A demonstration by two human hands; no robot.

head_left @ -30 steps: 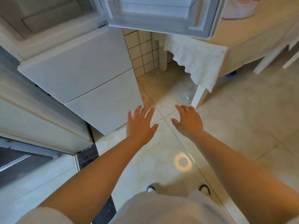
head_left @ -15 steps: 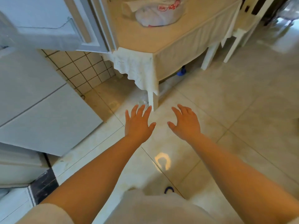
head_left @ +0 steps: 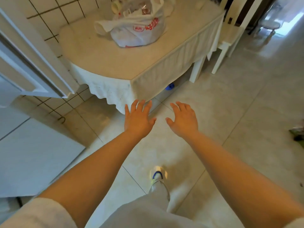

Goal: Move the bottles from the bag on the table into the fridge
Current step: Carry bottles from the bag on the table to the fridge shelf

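Head view: empty hands short of the bag (head_left: pixel 136 28), contents unclear.

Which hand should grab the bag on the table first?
Probably the left hand. It is open and nearer the table, more in line with the bag. The right hand, also open, hangs over bare floor.

bag (head_left: pixel 138 32): we see thin, crinkled white plastic
tablecloth (head_left: pixel 113 91): we see white cloth, matt, scalloped hem
floor (head_left: pixel 246 104): we see glossy, smooth tiles
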